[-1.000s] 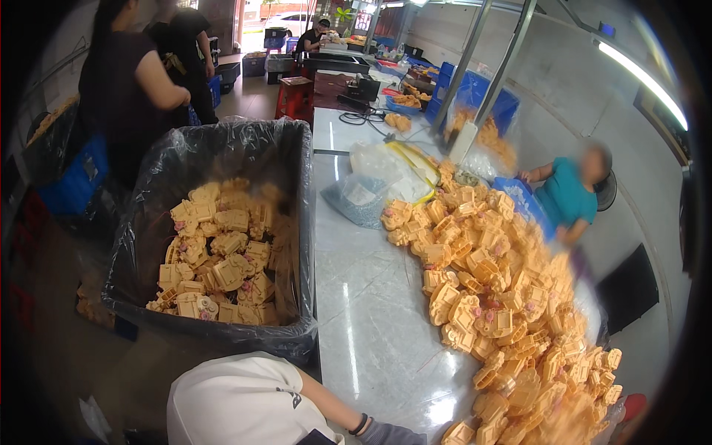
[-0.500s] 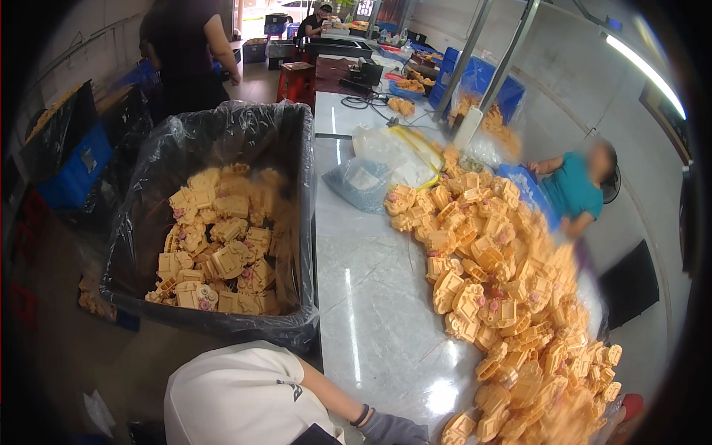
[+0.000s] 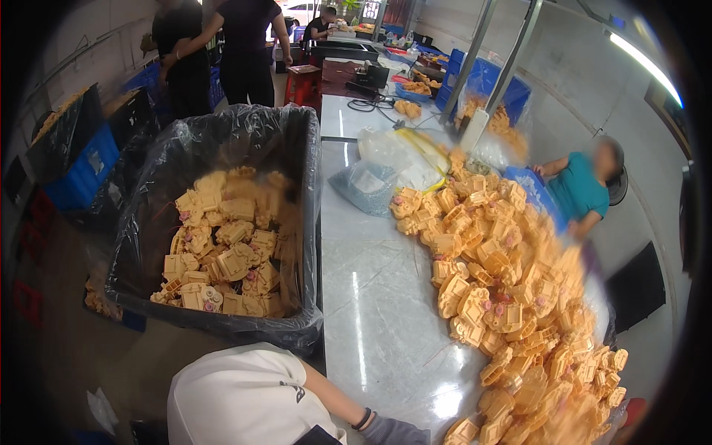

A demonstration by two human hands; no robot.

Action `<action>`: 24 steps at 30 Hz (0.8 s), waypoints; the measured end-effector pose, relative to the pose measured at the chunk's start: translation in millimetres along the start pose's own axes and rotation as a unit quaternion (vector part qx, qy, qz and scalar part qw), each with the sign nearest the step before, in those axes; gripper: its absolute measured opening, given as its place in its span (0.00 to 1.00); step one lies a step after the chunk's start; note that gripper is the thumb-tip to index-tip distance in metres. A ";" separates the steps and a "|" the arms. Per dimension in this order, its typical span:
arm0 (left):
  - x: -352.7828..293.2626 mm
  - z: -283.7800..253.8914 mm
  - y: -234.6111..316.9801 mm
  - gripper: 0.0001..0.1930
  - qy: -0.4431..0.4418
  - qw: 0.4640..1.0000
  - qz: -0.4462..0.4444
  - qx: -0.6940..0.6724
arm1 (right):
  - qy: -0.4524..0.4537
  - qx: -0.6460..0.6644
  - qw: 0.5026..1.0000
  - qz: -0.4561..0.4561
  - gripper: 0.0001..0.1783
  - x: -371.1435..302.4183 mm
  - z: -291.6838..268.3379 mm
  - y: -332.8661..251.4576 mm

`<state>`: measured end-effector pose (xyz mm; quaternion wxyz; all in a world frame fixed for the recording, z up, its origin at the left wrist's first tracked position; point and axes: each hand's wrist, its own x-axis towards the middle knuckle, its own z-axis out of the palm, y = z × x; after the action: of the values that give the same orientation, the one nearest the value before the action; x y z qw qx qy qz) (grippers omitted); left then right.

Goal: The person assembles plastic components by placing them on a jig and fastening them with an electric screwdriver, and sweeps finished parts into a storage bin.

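- Centrally, the grey table (image 3: 378, 304) carries a long heap of peach-coloured plastic parts (image 3: 486, 256), spread down the right side of the frame to the lower edge; its bare strip plausibly leaves working room.
- At left of centre, the black bin (image 3: 248, 325) stands against the table's edge, presumably for easy reach; more moulded parts (image 3: 237, 263) lie inside.
- A clear liner (image 3: 159, 174) covers the bin's walls and folds over its rim, probably to keep it from slipping inward.
- At bottom centre, the left hand (image 3: 397, 432), in a grey covering, lies low over the table near the heap. Its fingers are cut off by the frame, so whether they are spread, closed or pinching a part cannot be told.
- The right hand is out of view.
- Blur softens the heap's right flank; the bin's floor is hidden by shadow and parts.
- At right, a co-worker in teal (image 3: 586, 185) has the lower body hidden.
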<state>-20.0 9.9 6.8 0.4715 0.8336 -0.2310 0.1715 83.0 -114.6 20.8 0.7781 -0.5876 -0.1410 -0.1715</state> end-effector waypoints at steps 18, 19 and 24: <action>-3.0 3.0 -0.4 0.38 0.029 1.000 -0.004 -0.002 | -0.047 -0.082 0.995 -0.021 0.25 -1.1 -10.9 -0.6; -3.5 1.9 -0.3 0.38 0.031 0.999 -0.005 -0.002 | -0.051 -0.087 0.995 -0.022 0.25 -0.9 -11.2 -0.6; 6.7 16.1 1.9 0.38 -0.010 0.998 0.038 -0.053 | 0.002 -0.157 0.987 -0.047 0.25 -6.5 -47.0 -32.1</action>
<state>-14.3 -6.4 3.5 0.5060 0.7996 -0.2759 0.1686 64.1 -167.2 33.1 0.6677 -0.6947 -0.1385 -0.2288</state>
